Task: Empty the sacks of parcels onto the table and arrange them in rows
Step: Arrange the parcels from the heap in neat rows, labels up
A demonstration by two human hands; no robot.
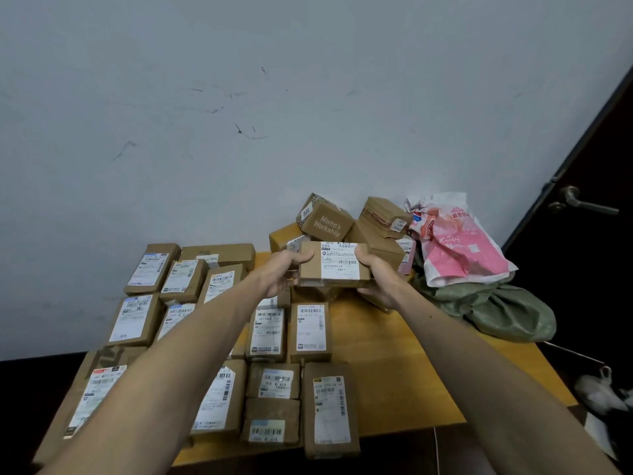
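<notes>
A brown cardboard parcel (334,264) with a white shipping label is held above the wooden table (404,365), label up. My left hand (284,272) grips its left end, and my right hand (378,279) grips its right end from below. Several labelled brown parcels lie flat in rows (274,332) across the table's left and middle. Behind the held parcel, a loose pile of boxes (329,221) leans against the wall. A crumpled green sack (496,306) lies at the table's right edge.
A pink and white plastic mailer bag (459,241) rests on the green sack. A pale wall (239,114) stands right behind the table. A dark door with a lever handle (582,202) is at the right. White items (603,392) lie on the floor lower right.
</notes>
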